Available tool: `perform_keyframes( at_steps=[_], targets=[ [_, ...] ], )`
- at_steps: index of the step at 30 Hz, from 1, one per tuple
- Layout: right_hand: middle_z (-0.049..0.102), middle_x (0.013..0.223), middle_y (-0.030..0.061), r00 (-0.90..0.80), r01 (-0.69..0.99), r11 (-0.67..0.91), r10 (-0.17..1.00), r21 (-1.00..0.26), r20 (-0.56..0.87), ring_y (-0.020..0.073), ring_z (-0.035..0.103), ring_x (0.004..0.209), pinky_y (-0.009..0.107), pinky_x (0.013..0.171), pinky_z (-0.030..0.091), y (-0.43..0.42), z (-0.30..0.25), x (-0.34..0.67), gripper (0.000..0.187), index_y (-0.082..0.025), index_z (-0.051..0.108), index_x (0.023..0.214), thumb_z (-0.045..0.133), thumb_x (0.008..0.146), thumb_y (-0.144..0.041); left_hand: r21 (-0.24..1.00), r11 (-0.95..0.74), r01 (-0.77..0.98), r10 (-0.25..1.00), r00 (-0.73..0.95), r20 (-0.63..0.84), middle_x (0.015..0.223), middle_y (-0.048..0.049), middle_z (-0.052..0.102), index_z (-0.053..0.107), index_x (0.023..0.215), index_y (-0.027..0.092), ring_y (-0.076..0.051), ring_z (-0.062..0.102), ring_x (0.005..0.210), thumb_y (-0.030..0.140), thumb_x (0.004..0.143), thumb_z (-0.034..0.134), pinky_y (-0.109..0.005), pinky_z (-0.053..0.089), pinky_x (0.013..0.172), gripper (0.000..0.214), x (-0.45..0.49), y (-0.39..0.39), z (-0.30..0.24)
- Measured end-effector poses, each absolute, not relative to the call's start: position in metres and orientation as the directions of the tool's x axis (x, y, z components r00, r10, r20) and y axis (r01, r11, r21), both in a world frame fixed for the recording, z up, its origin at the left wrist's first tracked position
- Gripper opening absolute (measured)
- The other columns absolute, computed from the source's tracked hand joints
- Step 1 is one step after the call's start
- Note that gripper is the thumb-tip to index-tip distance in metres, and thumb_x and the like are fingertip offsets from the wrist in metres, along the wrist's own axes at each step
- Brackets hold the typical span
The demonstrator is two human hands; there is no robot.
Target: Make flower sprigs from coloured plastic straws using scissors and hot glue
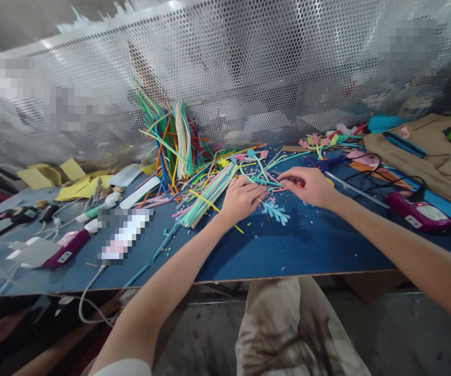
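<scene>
My left hand is closed, its fingertips pinched at the stem end of a light blue pipe-cleaner sprig with short side branches. A thin bare wire shows by those fingers. My right hand curls around a small red-handled tool; its kind is mostly hidden by the fingers. Teal pipe cleaners lie between the two hands. Beside my left hand is a bundle of pastel pipe cleaners, with a yellow pipe cleaner across it. Pink and blue pipe-cleaner flowers lie just beyond.
A tall bunch of coloured pipe cleaners stands against the perforated metal panel. A phone and a purple power strip are left. Another purple power box, cables and brown paper are right. Small clippings dot the blue tabletop.
</scene>
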State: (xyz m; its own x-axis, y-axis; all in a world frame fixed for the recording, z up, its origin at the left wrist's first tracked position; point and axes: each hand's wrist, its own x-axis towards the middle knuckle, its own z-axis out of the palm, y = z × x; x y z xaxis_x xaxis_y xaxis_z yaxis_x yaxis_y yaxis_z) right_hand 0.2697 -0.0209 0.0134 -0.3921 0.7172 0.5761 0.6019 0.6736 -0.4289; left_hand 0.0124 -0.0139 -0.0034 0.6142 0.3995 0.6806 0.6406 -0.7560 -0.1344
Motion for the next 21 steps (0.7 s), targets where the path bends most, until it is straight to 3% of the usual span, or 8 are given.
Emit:
perform_keyframes(
  at_steps=[10,16,21],
  targets=[
    [0.077,0.086,0.0027,-0.378,0.458,0.647,0.762,-0.609,0.526,0.0195,0.067,0.075,0.035,0.070,0.052,-0.023,-0.005,0.255,0.022,-0.026,0.079,0.095,0.068,0.090,-0.044,-0.143,-0.801,0.581,0.385,0.683,0.621,0.094,-0.0045,0.076,0.075,0.110,0.025,-0.019,0.056,0.086,0.041,0.102,0.054,-0.035,0.039,0.079,0.028,0.014,-0.008,-0.013],
    [0.076,0.083,0.0027,-0.381,0.439,0.659,0.752,-0.611,0.538,0.0186,0.066,0.073,0.035,0.069,0.051,-0.027,-0.002,0.252,0.019,-0.024,0.077,0.088,0.067,0.089,-0.041,-0.148,-0.797,0.586,0.406,0.701,0.587,0.090,-0.0046,0.074,0.075,0.105,0.024,-0.020,0.054,0.087,0.038,0.101,0.057,-0.035,0.038,0.078,0.024,0.016,-0.010,-0.011],
    [0.073,0.079,0.0030,-0.223,0.461,0.599,0.793,-0.655,0.568,0.0178,0.062,0.067,0.033,0.063,0.050,-0.025,0.000,0.257,0.021,-0.023,0.073,0.087,0.063,0.090,-0.042,-0.098,-0.783,0.615,0.498,0.713,0.494,0.103,-0.0052,0.073,0.069,0.125,0.025,-0.023,0.055,0.097,0.034,0.095,0.061,-0.038,0.042,0.085,0.032,0.017,-0.016,-0.002]
  ],
)
